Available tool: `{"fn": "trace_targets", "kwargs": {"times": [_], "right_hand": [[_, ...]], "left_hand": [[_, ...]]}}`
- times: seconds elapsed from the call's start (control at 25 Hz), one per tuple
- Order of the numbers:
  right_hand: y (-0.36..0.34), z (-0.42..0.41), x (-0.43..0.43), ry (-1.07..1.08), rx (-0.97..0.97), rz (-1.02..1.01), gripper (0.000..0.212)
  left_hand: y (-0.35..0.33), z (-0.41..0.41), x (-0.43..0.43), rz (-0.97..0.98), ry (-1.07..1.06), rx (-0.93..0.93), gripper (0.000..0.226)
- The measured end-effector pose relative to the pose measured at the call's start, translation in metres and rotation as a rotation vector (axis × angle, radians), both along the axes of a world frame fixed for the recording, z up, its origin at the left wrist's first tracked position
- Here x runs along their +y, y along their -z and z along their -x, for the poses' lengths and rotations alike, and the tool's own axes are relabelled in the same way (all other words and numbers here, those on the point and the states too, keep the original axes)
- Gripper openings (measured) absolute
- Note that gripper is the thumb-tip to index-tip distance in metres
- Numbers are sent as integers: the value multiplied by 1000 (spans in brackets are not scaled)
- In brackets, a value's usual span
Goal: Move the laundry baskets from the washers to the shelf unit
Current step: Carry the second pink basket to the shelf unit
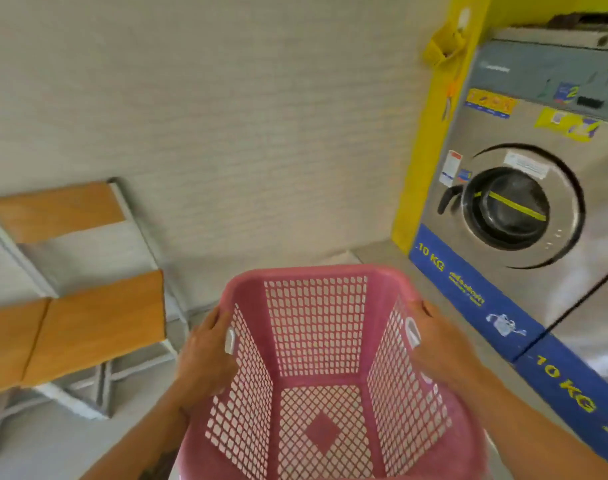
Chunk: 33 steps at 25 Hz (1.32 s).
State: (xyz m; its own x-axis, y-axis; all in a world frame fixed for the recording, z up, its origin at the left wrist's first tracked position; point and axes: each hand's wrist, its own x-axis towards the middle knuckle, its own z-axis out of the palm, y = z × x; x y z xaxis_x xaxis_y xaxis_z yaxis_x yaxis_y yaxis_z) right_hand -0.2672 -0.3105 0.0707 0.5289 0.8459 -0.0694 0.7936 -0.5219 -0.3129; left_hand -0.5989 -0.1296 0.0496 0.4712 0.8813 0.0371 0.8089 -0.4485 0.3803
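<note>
Grey floor (70, 441) (blurred) under wooden chairs (94, 327), seemingly.

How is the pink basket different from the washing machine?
The pink basket is plastic full of holes; the washing machine is solid grey metal. The basket is open on top and empty; the washing machine has a round front door. The left hand and right hand hold the basket; the washing machine stands untouched.
</note>
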Motion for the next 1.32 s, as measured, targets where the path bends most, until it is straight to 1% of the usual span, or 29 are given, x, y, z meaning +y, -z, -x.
{"fn": "trace_targets", "kwargs": {"times": [0.12, 0.24, 0.32, 0.36, 0.48, 0.56, 0.64, 0.76, 0.84, 0.92, 1.04, 1.12, 1.24, 1.32], "right_hand": [[-10, 90, 57, -198, -45, -66, 80], [-15, 201, 116, -381, -39, -95, 93], [-18, 275, 152, -478, -30, -117, 94], [-19, 317, 172, -529, -27, -123, 89], [-25, 423, 222, -623, -29, -171, 59], [-28, 485, 253, -684, -33, -192, 47], [-32, 537, 286, -736, -16, -192, 43], [-38, 612, 348, -827, -21, -216, 45], [-45, 658, 390, -868, -40, -223, 49], [-55, 705, 428, -927, -18, -223, 53], [-69, 775, 481, -1017, -11, -228, 50], [-79, 818, 506, -1034, -15, -238, 56], [-80, 884, 538, -1047, -11, -239, 71], [-79, 930, 551, -1035, -1, -257, 73]], "left_hand": [[-3, 116, 2, -26, -183, -7, 94], [-10, 242, 1, -45, -379, -21, 93], [-15, 323, 5, -55, -483, -17, 89], [-19, 368, 7, -67, -534, -16, 89], [-33, 475, 14, -151, -623, -13, 97], [-42, 535, 23, -212, -644, -26, 104], [-52, 583, 34, -239, -680, -30, 98], [-65, 651, 62, -235, -783, 3, 85], [-77, 692, 82, -238, -828, 46, 85], [-89, 729, 100, -254, -875, 70, 83], [-106, 786, 128, -275, -949, 89, 78], [-111, 825, 145, -302, -979, 84, 76], [-107, 895, 174, -339, -978, 112, 66], [-104, 949, 198, -354, -946, 105, 59]]}}
